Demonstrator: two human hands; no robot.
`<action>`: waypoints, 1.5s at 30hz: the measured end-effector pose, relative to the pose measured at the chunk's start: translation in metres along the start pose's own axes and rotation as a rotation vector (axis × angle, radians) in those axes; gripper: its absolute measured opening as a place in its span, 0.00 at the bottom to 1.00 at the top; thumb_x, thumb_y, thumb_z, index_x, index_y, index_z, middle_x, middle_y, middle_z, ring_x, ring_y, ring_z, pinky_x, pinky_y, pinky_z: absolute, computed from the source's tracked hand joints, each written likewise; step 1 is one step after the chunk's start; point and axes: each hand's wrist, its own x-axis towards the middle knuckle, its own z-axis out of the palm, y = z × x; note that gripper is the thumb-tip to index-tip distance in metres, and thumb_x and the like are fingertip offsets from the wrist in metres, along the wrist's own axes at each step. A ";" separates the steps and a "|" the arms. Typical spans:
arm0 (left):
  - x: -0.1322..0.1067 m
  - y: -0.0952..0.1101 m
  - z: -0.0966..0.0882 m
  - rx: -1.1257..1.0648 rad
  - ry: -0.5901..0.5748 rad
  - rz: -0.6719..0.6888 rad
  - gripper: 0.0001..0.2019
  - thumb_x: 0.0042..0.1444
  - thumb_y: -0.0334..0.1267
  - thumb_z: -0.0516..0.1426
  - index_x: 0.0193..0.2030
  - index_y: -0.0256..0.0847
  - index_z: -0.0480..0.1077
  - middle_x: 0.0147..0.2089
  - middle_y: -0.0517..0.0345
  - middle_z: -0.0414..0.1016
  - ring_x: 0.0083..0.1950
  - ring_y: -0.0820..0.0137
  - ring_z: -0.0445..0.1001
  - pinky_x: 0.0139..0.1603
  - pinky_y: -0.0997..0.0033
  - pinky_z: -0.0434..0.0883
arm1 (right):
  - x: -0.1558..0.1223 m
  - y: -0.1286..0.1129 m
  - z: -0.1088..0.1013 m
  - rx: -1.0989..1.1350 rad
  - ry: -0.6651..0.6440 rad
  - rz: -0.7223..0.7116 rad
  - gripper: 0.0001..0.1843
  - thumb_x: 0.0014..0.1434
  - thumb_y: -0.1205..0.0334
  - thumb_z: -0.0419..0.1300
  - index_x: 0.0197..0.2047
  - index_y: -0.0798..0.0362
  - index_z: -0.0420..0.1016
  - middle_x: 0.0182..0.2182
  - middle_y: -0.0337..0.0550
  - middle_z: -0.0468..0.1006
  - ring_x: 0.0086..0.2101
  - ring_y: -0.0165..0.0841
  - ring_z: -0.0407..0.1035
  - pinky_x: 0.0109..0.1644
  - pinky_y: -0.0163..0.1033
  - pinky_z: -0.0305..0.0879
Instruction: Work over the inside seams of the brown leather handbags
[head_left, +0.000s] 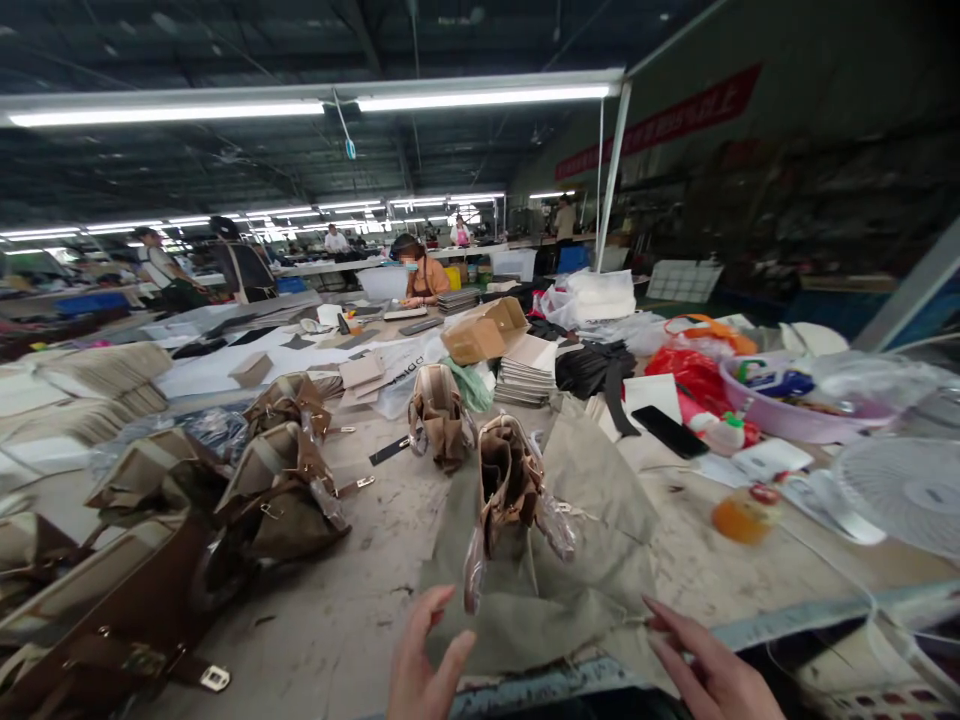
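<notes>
My left hand (427,655) is at the near edge of the table, fingers apart and holding nothing. To its right, my right hand (697,660) is also open, its fingertips by the edge of an olive-grey cloth (600,520). On that cloth, between and beyond my hands, stands a small brown handbag (506,480) with its top open. Clear plastic wraps its handles, which hang down at the sides. Just behind it a second brown handbag (441,415) stands upright. Neither hand touches a bag.
Several brown bags (285,500) crowd the left side. A stack of boards (525,370) and a cardboard box (486,330) lie further back. At right are a phone (670,430), a drink bottle (746,513), a white fan (904,490) and a lilac basin (802,425). Co-workers are beyond.
</notes>
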 end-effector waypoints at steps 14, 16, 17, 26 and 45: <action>0.055 0.031 0.042 -0.090 -0.016 -0.089 0.17 0.55 0.44 0.54 0.48 0.36 0.65 0.25 0.61 0.67 0.29 0.67 0.67 0.33 0.67 0.65 | 0.108 -0.061 0.073 0.486 -0.002 0.090 0.21 0.54 0.50 0.55 0.44 0.55 0.73 0.39 0.48 0.77 0.41 0.42 0.70 0.49 0.48 0.65; 0.064 0.039 0.025 -0.156 0.024 -0.097 0.17 0.56 0.45 0.53 0.46 0.35 0.66 0.23 0.64 0.62 0.25 0.70 0.62 0.27 0.71 0.61 | 0.116 -0.070 0.057 0.523 0.003 0.086 0.19 0.55 0.48 0.54 0.40 0.55 0.73 0.35 0.46 0.77 0.39 0.40 0.69 0.47 0.46 0.65; 0.069 0.043 0.012 -0.184 0.034 -0.096 0.17 0.55 0.46 0.54 0.46 0.35 0.66 0.23 0.65 0.62 0.24 0.72 0.61 0.25 0.73 0.60 | 0.119 -0.074 0.047 0.548 0.002 0.085 0.19 0.55 0.48 0.54 0.39 0.55 0.72 0.34 0.45 0.76 0.38 0.39 0.69 0.46 0.45 0.65; 0.106 0.120 -0.136 -0.626 -0.149 -0.230 0.13 0.54 0.33 0.58 0.46 0.34 0.68 0.24 0.65 0.57 0.16 0.86 0.44 0.17 0.85 0.48 | 0.153 -0.125 -0.060 1.235 -0.337 0.267 0.13 0.53 0.62 0.64 0.42 0.52 0.69 0.25 0.35 0.67 0.23 0.24 0.63 0.29 0.30 0.66; 0.109 0.154 -0.128 -0.828 -0.154 -0.136 0.17 0.54 0.26 0.56 0.51 0.36 0.67 0.28 0.61 0.62 0.18 0.84 0.51 0.19 0.85 0.53 | 0.132 -0.145 -0.076 1.012 -0.137 -0.030 0.29 0.57 0.57 0.60 0.61 0.45 0.60 0.31 0.37 0.73 0.30 0.27 0.67 0.37 0.32 0.70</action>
